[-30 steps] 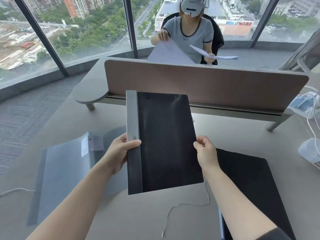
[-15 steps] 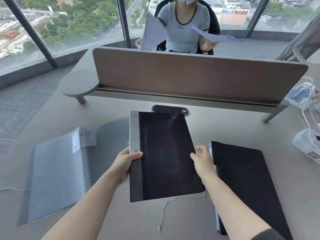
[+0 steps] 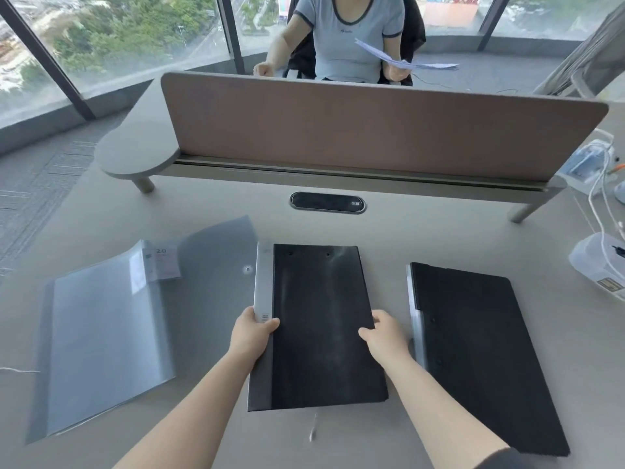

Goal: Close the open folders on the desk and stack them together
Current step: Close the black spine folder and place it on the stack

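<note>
A closed black folder (image 3: pixel 321 319) with a grey spine lies in the middle of the desk. My left hand (image 3: pixel 252 331) grips its spine edge and my right hand (image 3: pixel 382 333) grips its right edge. A second closed black folder (image 3: pixel 480 350) lies flat to the right, apart from the first. A translucent grey-blue folder (image 3: pixel 108 330) lies open on the left, its right cover reaching under the held folder's spine.
A brown divider panel (image 3: pixel 372 126) runs across the desk behind an oval cable port (image 3: pixel 327 202). A person sits beyond it holding papers. A plastic box (image 3: pixel 598 265) with white cables stands at the right edge. A thin white string (image 3: pixel 313 431) lies near the front.
Both hands have lowered the black folder from the air down to the desk between the open translucent folder and the other black folder. My view has tilted down.
</note>
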The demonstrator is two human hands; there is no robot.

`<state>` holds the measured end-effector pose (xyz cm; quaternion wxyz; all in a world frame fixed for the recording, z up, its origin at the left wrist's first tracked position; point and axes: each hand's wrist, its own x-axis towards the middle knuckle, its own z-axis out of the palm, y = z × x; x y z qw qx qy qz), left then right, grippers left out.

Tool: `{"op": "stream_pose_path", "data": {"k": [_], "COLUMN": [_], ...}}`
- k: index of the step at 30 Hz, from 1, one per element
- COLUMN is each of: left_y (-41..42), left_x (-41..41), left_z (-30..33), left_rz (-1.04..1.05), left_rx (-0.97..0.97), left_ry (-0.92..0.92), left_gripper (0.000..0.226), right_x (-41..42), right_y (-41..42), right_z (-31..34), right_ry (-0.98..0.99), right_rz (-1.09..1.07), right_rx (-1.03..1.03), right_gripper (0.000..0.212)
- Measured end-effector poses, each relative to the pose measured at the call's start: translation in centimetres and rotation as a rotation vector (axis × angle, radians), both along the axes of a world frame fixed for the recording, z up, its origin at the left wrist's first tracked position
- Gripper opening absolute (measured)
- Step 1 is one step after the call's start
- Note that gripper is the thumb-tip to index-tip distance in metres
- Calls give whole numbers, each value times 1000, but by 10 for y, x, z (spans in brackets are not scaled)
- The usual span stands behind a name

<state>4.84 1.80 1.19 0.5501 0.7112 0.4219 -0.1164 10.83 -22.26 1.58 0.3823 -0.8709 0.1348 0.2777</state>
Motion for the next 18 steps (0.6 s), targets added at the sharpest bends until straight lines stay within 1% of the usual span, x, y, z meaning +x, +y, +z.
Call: {"op": "stream_pose_path", "data": {"k": [3,7,11,18], "left_y": [-2,-6,-6,-19], "left_x": [-3,-3,-3,8], "left_z": [-5,-2,-1,10], "left_rz": [-20,52,112,111], "left_rx": [19,5,-20,-101], "left_ry": [39,24,1,-82], "left_gripper": [25,16,15,14], "right_x": [-4,-6,-5,2], "right_y": [-1,-3,-5,-23], "right_z": [-4,-4,0,20], "right_ry": [12,-10,-43,-128], "right_rz": [22,10,-44,-136], "right_rx": [-42,-50,33,168], "right_gripper": [28,26,25,21]}}
